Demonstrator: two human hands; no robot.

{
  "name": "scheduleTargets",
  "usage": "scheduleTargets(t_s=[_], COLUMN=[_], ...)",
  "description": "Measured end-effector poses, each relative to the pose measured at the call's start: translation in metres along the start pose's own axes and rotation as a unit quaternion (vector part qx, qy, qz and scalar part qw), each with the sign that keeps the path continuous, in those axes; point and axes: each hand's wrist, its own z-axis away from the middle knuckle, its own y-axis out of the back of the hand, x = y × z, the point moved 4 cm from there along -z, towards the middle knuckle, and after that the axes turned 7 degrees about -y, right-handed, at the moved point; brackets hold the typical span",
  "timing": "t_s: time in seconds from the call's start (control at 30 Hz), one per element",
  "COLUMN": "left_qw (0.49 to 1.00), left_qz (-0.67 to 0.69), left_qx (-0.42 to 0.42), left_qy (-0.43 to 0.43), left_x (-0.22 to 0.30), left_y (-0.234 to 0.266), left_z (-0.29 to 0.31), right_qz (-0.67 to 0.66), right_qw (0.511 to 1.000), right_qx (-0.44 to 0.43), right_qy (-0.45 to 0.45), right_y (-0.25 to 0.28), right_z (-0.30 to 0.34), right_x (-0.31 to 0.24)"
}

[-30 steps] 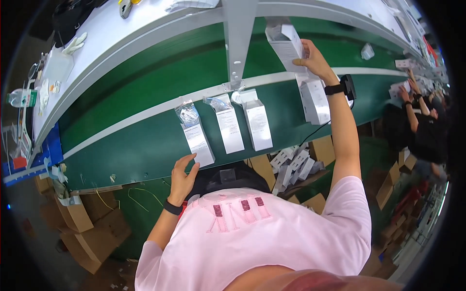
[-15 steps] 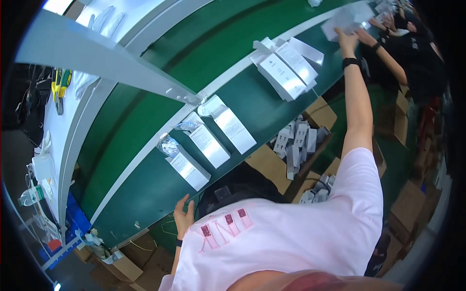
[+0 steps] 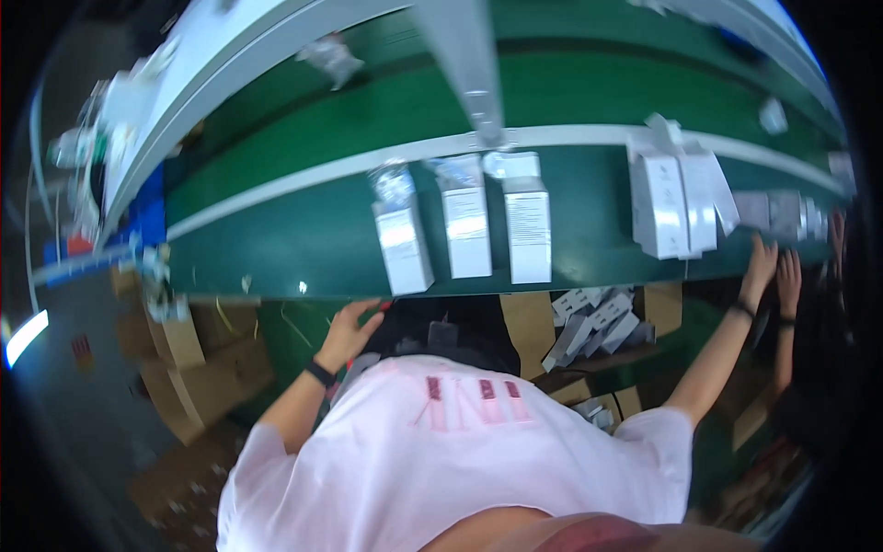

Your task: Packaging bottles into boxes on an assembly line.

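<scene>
My left hand (image 3: pixel 352 333) is at the bench's front edge, fingers apart, with nothing in it. Far to the right, my right hand (image 3: pixel 758 269) reaches the same edge, fingers extended and seemingly empty, though blurred. Just beyond its fingertips lie greyish translucent packages (image 3: pixel 782 213) on the bench. Three long white boxes lie in front of me: a left box (image 3: pixel 403 250) and a middle box (image 3: pixel 467 235) with clear plastic bags at their far ends, and a right box (image 3: pixel 528 235) with a raised flap. Nearer my right hand is a cluster of white boxes (image 3: pixel 662 204) with open flaps.
Another person's hand (image 3: pixel 788 279) is close beside my right hand. A metal post (image 3: pixel 464 74) rises behind the boxes from a pale rail (image 3: pixel 303 173). Under the bench, a carton (image 3: pixel 529 336) holds grey-white pieces; other cartons (image 3: pixel 221 377) stand lower left. A crumpled plastic bag (image 3: pixel 333 61) lies farther back.
My view has turned to the right. My right hand has come down from the clear plastic it was touching near the other person, to the bench edge. The left hand stays at the edge.
</scene>
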Motion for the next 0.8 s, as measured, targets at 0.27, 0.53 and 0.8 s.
scheduleTargets(t_s=[0.27,0.53,0.8], left_qw=[0.996,0.95,0.952], left_qz=[0.016,0.119,0.1], left_qx=[0.085,0.274,0.284], left_qy=[0.005,0.089,-0.062], left_x=[-0.033,-0.044,-0.1], left_y=[0.026,0.09,0.085], left_z=[-0.013,-0.216,-0.235], right_qz=[-0.049,0.041,0.092], right_qw=[0.891,0.818,0.85], right_qx=[-0.452,-0.563,-0.491], right_qy=[0.007,0.11,0.167], right_y=[-0.186,-0.28,-0.311], right_z=[0.409,0.533,0.578], right_x=[-0.211,-0.251,-0.306])
